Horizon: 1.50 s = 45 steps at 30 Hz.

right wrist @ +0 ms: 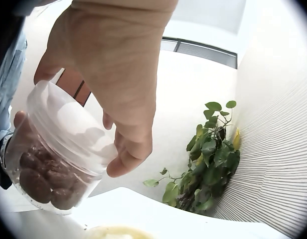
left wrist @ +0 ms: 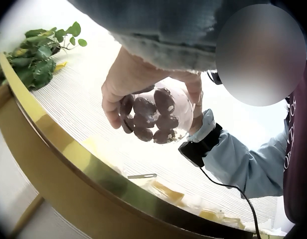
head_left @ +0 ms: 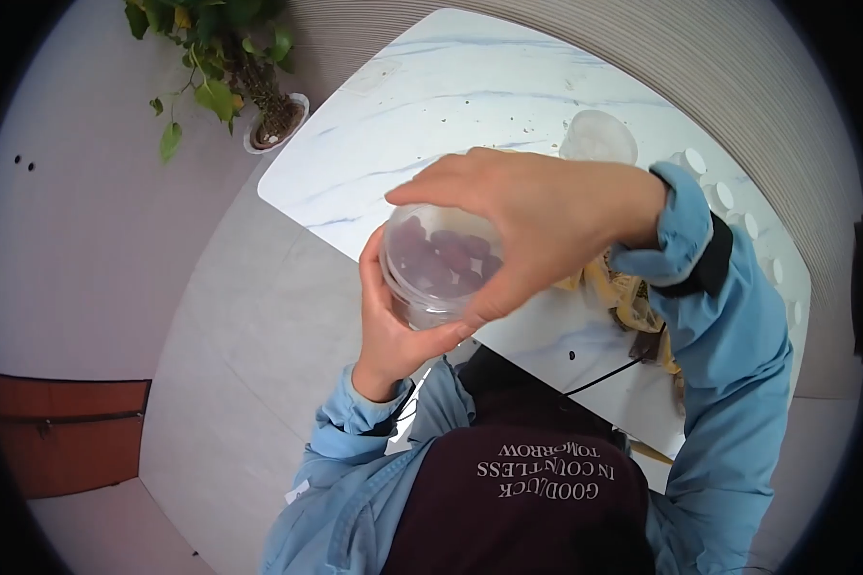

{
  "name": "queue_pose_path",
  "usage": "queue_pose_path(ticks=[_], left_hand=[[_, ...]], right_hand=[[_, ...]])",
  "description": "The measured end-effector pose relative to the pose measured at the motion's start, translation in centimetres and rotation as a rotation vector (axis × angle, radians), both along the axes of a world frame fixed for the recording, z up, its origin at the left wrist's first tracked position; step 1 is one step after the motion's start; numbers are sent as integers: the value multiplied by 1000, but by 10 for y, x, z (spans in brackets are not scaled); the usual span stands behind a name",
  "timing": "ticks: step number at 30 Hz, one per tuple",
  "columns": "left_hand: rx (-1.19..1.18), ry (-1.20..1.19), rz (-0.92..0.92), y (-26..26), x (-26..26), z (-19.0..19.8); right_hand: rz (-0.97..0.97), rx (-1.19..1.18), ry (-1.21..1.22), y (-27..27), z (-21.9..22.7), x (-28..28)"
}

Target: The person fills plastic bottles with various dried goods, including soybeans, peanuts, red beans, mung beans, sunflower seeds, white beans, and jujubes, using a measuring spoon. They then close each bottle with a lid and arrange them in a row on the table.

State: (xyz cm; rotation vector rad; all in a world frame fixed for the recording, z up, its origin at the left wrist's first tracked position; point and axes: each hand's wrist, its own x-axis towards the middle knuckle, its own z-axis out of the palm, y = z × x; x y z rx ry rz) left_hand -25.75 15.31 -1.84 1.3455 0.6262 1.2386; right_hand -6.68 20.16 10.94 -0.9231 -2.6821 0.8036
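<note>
A clear plastic jar is held up in front of the body, above the table's near edge in the head view. Inside it lie several dark reddish-brown dried fruits that look like dates. My left hand grips the jar's side from the left, thumb toward the front. Over the top arches my right hand, its thumb and fingertips pinching opposite edges of the translucent lid. The lid sits on the jar's mouth. In the right wrist view the jar is tilted.
Behind the right arm, the white marbled table bears a round translucent container, a row of white caps and yellowish packets. A potted plant stands past the far left corner. A black cable trails from the right wrist.
</note>
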Motion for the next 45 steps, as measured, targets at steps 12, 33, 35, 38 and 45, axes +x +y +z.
queue_pose_path(ticks=[12,33,35,38,45], left_hand=[[-247,-178,-418,-3,12,12],[-218,-60,-627,-12,22,42],[-52,-9,-579,-14,24,36],[15,53,-529,-20,27,38],[-22,111,-472,-24,33,31]], right_hand=[[232,-188,54,-24,12,30],[-335,-177,-3,-87,6,48],[-351,-130,-16,-92,5,47],[-401,-115,-15,-98,5,43],[-535,-165,44,-99,-7,41]])
